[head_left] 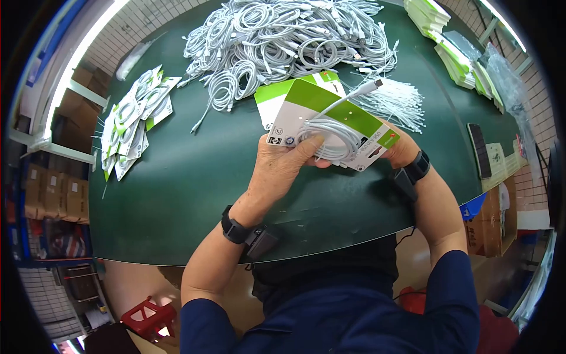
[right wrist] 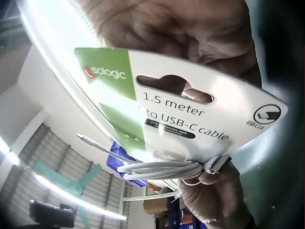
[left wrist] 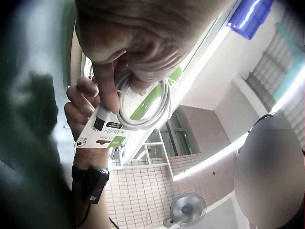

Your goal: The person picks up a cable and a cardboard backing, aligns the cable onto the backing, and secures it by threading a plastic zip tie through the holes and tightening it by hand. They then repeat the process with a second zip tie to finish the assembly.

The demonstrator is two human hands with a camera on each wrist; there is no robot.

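Observation:
Both hands hold a white and green printed card (head_left: 295, 112), tilted above the green table. A white USB-C cable (head_left: 348, 137) lies coiled on its face, and one plug (head_left: 377, 85) sticks up past the card's top edge. My left hand (head_left: 280, 162) pinches card and coil, thumb on the coil. Holding the card's right end is my right hand (head_left: 402, 147), mostly hidden behind it in the head view. The right wrist view shows a hanger slot (right wrist: 176, 87) and the printed "1.5 meter". Thin white ties (left wrist: 172, 86) stick out from the coil.
A large heap of coiled cables (head_left: 283, 35) covers the table's far side. More cards (head_left: 300, 82) lie just beyond the hands, beside loose white zip ties (head_left: 392, 97). Finished-looking carded cables (head_left: 132, 121) pile at left; card stacks (head_left: 460, 59) stand at right.

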